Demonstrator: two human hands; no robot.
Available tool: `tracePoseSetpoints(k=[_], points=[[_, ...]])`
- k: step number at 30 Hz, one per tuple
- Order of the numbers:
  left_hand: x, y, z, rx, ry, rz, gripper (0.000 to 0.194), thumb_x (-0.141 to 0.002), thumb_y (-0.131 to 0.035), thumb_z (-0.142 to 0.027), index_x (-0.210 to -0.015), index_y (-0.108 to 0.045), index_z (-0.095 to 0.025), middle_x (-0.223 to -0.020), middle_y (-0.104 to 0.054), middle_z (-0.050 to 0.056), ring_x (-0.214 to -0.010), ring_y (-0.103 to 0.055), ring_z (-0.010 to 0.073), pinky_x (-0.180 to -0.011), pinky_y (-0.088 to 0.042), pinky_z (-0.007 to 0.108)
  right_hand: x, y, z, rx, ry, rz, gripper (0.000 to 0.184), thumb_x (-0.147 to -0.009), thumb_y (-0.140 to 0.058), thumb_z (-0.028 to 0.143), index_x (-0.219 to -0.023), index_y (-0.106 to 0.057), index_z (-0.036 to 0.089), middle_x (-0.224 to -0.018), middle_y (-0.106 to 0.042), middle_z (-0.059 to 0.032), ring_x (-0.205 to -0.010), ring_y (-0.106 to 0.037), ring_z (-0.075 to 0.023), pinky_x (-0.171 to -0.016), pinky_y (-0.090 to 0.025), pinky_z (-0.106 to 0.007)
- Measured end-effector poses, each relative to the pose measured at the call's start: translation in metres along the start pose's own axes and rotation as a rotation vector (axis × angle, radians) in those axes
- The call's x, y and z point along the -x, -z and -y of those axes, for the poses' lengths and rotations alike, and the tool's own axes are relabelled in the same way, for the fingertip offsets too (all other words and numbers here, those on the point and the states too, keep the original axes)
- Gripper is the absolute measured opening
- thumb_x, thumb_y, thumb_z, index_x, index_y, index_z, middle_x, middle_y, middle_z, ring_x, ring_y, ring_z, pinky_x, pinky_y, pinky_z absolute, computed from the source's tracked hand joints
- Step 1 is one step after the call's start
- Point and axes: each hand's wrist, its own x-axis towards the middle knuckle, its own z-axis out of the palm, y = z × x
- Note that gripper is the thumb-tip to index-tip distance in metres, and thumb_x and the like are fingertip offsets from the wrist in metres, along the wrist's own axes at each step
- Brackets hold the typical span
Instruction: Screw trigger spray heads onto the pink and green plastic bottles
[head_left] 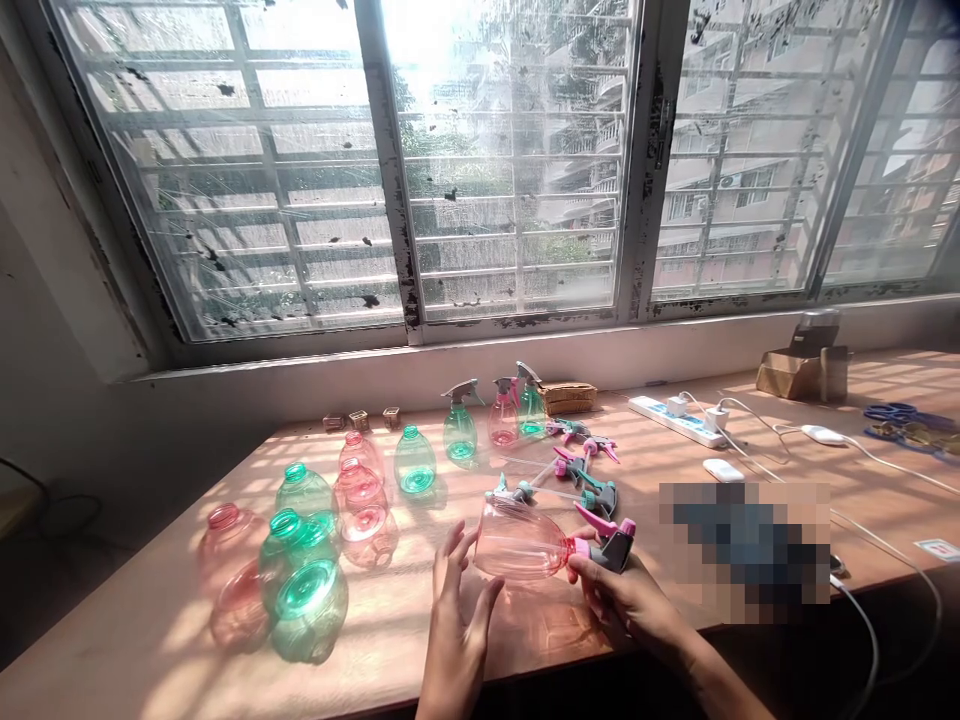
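A clear pink spray bottle [517, 545] lies on its side above the table's front, base to the left, its grey and pink trigger head [611, 545] at the right end. My right hand [630, 600] grips it around the collar at the neck. Fingers apart, my left hand [461, 610] is beside the bottle's base; whether a fingertip touches it I cannot tell. Just behind lie several loose trigger heads [574, 465] with dip tubes, in grey with pink or green. To the left stand green bottles [304, 580] and pink bottles [232, 580] without heads.
Bottles with heads fitted, among them a green spray bottle [460, 430], stand at the back near a cardboard piece [568, 398]. A power strip [675, 420] with white cables, blue-handled scissors [892, 412] and a cardboard box [802, 372] are on the right. Windows rise behind the table [390, 620].
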Motion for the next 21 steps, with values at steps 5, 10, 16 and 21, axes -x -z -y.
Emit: tracePoseSetpoints(k=[5,10,16,21], points=[[0.0,-0.001,-0.002,0.016,-0.028,-0.008,0.058,-0.09,-0.077,-0.047,-0.143,-0.057,-0.033,-0.164,-0.044,0.011,-0.157,-0.035,0.0337,-0.121,-0.04,0.052,0.001,-0.001,0.001,0.066,0.04,-0.003,0.046,-0.079,-0.085,0.06,-0.099,-0.068,0.022,-0.065,-0.062,0.0048,-0.046,-0.049,-0.0117,-0.045,-0.039,-0.025],[0.0,0.0,-0.004,0.11,0.088,-0.011,0.053,-0.094,-0.069,-0.055,-0.14,-0.058,-0.03,-0.163,-0.044,0.011,-0.153,-0.041,0.0345,-0.121,-0.042,0.051,0.007,0.002,0.016,0.25,0.182,0.093,0.026,-0.088,-0.08,0.049,-0.099,-0.073,0.026,-0.085,-0.069,-0.0002,-0.085,-0.065,-0.0231,-0.084,-0.053,-0.035],[0.0,0.003,-0.005,0.071,0.084,0.024,0.054,-0.098,-0.062,-0.053,-0.148,-0.056,-0.034,-0.167,-0.039,0.008,-0.151,-0.044,0.034,-0.119,-0.044,0.048,0.004,0.0,0.005,0.089,0.027,0.029,0.046,-0.077,-0.086,0.059,-0.103,-0.07,0.025,-0.055,-0.056,0.0071,-0.049,-0.053,-0.0157,-0.049,-0.044,-0.028],[-0.001,0.001,-0.004,0.038,0.011,0.019,0.057,-0.094,-0.071,-0.048,-0.148,-0.055,-0.037,-0.165,-0.042,0.008,-0.149,-0.047,0.0341,-0.115,-0.048,0.048,0.001,-0.001,-0.001,-0.001,0.029,0.02,0.05,-0.075,-0.088,0.06,-0.099,-0.063,0.023,-0.065,-0.066,0.0036,-0.04,-0.047,-0.0098,-0.042,-0.035,-0.023]])
